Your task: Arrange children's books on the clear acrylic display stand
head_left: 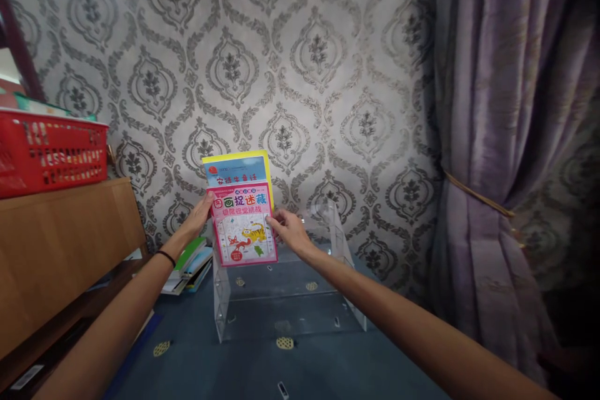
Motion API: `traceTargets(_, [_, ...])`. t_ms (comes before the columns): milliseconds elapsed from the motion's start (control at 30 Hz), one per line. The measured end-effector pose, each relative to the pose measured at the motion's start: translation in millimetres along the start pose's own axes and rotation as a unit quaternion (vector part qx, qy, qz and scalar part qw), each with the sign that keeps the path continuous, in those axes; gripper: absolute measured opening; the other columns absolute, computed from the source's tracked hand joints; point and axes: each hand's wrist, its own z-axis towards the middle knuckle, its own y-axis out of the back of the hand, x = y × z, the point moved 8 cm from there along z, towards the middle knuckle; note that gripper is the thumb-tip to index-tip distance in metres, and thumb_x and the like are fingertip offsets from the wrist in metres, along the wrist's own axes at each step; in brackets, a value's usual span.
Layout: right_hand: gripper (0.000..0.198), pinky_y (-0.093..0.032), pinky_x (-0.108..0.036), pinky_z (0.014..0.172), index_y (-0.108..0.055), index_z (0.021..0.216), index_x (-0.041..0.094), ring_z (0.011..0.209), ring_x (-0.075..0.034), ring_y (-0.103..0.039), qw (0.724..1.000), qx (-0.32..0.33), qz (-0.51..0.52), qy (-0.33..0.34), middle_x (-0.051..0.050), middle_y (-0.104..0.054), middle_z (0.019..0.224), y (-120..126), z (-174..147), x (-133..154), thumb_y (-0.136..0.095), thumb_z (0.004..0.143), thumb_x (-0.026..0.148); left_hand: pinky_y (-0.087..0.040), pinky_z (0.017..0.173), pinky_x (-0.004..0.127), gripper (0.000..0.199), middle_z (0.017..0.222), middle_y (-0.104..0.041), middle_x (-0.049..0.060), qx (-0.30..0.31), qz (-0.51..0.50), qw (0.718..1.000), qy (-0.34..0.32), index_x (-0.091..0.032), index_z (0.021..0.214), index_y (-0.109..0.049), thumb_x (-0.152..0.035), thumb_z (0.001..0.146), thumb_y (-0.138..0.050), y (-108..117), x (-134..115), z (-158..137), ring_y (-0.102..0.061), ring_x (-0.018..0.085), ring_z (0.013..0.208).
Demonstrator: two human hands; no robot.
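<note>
A pink picture book point(246, 231) with a cartoon tiger on its cover is upright in front of me. Its left edge is gripped by my left hand point(199, 217), which wears a dark band at the wrist. My right hand point(291, 231) pinches the opposite edge between thumb and fingers. Directly behind the pink book, a taller yellow and blue book point(239, 165) shows only its upper part and right edge; whether it rests on the rack or is held too, I cannot tell. Below and behind both books stands a clear acrylic tiered rack point(285, 306), partly hidden by them.
The rack stands on a dark blue patterned cloth point(225, 372) against the wallpapered wall point(323, 106). Several books point(190, 265) are piled left of it. A red basket point(51, 150) sits on a wooden cabinet point(70, 244) at left. Purple curtains point(497, 137) hang at right.
</note>
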Motion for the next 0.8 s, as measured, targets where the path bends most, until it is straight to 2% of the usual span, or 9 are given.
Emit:
traceTargets(100, [0.025,-0.05,-0.029,0.052,-0.055,0.073,0.023,0.055,-0.018,-0.061,1.0,-0.007,-0.014,0.0,0.001,-0.062,0.061,1.2,0.5,-1.4,-0.061,0.084,0.045,-0.052,0.093,0.037,0.069,0.112,-0.075,0.012,0.014,0.027,0.999,-0.008,-0.017,0.123,-0.066,-0.072,0.082,-0.06,-1.5,0.1,2.4,-0.068,0.026,0.108])
traceTargets(233, [0.024,-0.051,-0.032,0.064,-0.058,0.085,0.023,0.068,-0.02,-0.064,0.998,-0.044,-0.042,0.014,-0.004,-0.067,0.078,9.8,2.8,5.5,-0.059,0.084,0.047,-0.052,0.091,0.034,0.067,0.119,-0.074,0.011,0.014,0.05,0.999,0.008,-0.021,0.124,-0.065,-0.073,0.083,-0.058,-1.0,2.7,3.8,-0.068,0.024,0.109])
traceTargets(367, [0.036,-0.051,-0.039,0.079,-0.059,0.103,0.021,0.082,-0.024,-0.064,0.985,-0.128,-0.097,0.064,-0.009,-0.068,0.094,26.8,16.4,29.3,-0.054,0.087,0.052,-0.051,0.089,0.033,0.07,0.124,-0.072,0.01,0.023,0.062,0.998,0.018,-0.023,0.125,-0.065,-0.077,0.081,-0.055,-1.7,4.3,3.5,-0.066,0.025,0.113])
traceTargets(467, [0.044,-0.049,-0.041,0.087,-0.06,0.104,0.02,0.092,-0.025,-0.063,0.981,-0.154,-0.079,0.086,-0.01,-0.068,0.101,32.9,39.2,49.4,-0.051,0.087,0.061,-0.051,0.087,0.034,0.074,0.127,-0.07,0.01,0.019,0.071,0.997,0.024,-0.024,0.128,-0.064,-0.079,0.079,-0.054,2.5,7.4,4.2,-0.064,0.026,0.115])
traceTargets(567, [0.043,-0.05,-0.038,0.089,-0.06,0.092,0.022,0.095,-0.024,-0.064,0.993,-0.095,0.027,0.069,-0.007,-0.071,0.098,24.9,69.3,61.6,-0.054,0.086,0.064,-0.05,0.084,0.034,0.075,0.127,-0.07,0.011,0.014,0.079,0.996,0.027,-0.023,0.128,-0.064,-0.08,0.078,-0.055,6.8,9.0,4.6,-0.064,0.027,0.114])
traceTargets(667, [0.043,-0.055,-0.035,0.078,-0.059,0.078,0.021,0.083,-0.023,-0.067,0.992,-0.004,0.122,0.012,-0.006,-0.073,0.083,10.3,92.3,63.8,-0.057,0.087,0.063,-0.05,0.083,0.034,0.076,0.126,-0.07,0.011,0.017,0.084,0.996,0.026,-0.023,0.127,-0.065,-0.08,0.079,-0.053,6.8,6.8,2.8,-0.064,0.027,0.113])
traceTargets(800, [0.042,-0.056,-0.031,0.065,-0.061,0.075,0.02,0.066,-0.019,-0.067,0.986,0.044,0.156,-0.03,-0.006,-0.074,0.072,5.7,106.6,59.2,-0.062,0.087,0.061,-0.05,0.082,0.034,0.075,0.121,-0.073,0.009,0.029,0.068,0.997,0.031,-0.024,0.123,-0.067,-0.081,0.077,-0.055,1.9,2.3,-0.4,-0.065,0.027,0.11])
